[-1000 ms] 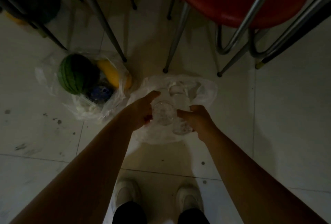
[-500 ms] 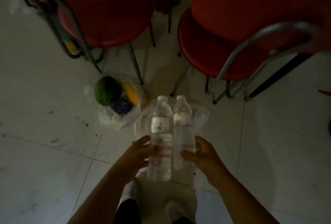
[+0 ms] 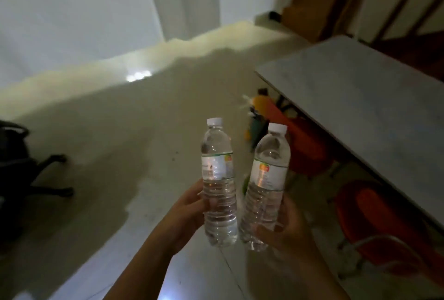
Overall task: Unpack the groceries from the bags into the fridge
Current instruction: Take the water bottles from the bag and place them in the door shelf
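Note:
I hold two clear water bottles with white caps upright in front of me. My left hand (image 3: 186, 217) grips the lower half of the left water bottle (image 3: 217, 179). My right hand (image 3: 286, 230) grips the base of the right water bottle (image 3: 268, 179), which tilts slightly to the right. The two bottles stand side by side, a small gap between them. The grocery bags and the fridge are out of sight.
A grey table (image 3: 365, 98) runs along the right, with red chairs (image 3: 374, 218) tucked beneath it. A black office chair (image 3: 21, 167) stands at the left edge. Pale tiled floor (image 3: 115, 136) stretches ahead to a white wall (image 3: 72, 11).
I lifted both bottles out of the plastic bag on the floor and raised them. My view swung up from the bags and chairs to the open room.

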